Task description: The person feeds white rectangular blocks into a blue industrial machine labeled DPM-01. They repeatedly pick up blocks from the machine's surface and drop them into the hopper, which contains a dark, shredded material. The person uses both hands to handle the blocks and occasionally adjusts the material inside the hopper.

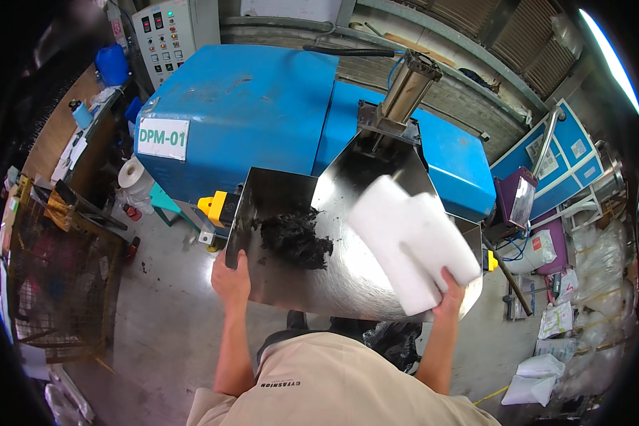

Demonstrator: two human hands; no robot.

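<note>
My right hand (449, 295) is closed on the near end of two thick white slabs (412, 241) with rounded corners, one partly over the other. They slant up and left over the right side of a shiny metal feed tray (344, 277); whether they touch its bottom I cannot tell. At the tray's left wall my left hand (232, 277) grips the edge, its thumb showing on top and its other fingers mostly hidden. Between the hands, nearer the left one, a ragged clump of black material (295, 238) lies in the tray.
Behind the tray stands a large blue machine (241, 106) with a pneumatic cylinder (408, 89) above the tray's narrow throat. Yellow switch boxes (213, 207) flank the tray. A control panel (167, 42) is at back left; a wire cage (64, 284) stands left, white bags (536, 376) lie right.
</note>
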